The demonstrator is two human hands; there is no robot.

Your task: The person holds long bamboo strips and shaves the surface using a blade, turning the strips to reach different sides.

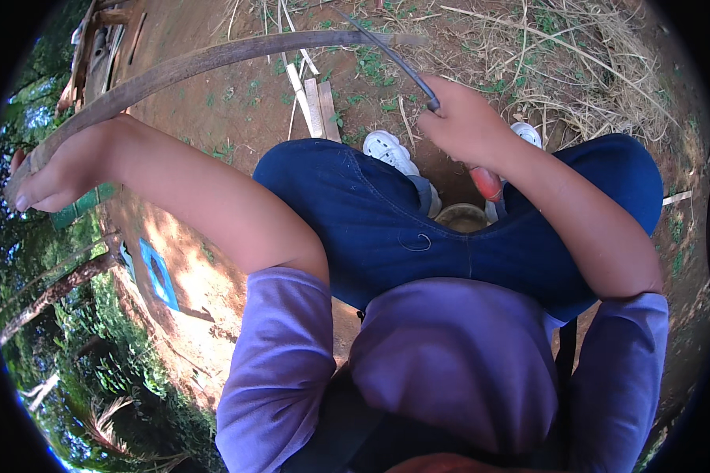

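Observation:
My left hand [65,167], at the far left, is closed round one end of a long, flat brown strip of wood or bamboo [205,65]. The strip arches up and across in front of me, its paler tip at the top middle. In my right hand [464,118], above my knees, is a knife [402,67] with a narrow dark blade. Its blade slants up and to the left and crosses the strip near the tip; I cannot tell whether they touch. A reddish-orange handle end [485,183] shows below my right wrist.
Pale flat strips [312,102] lie on the bare earth before my white clogs [388,151]. A heap of thin shavings [592,63] spreads at the upper right. Between my legs shows a round tan rim [461,218]. A blue sheet [158,274] lies leftward, near greenery.

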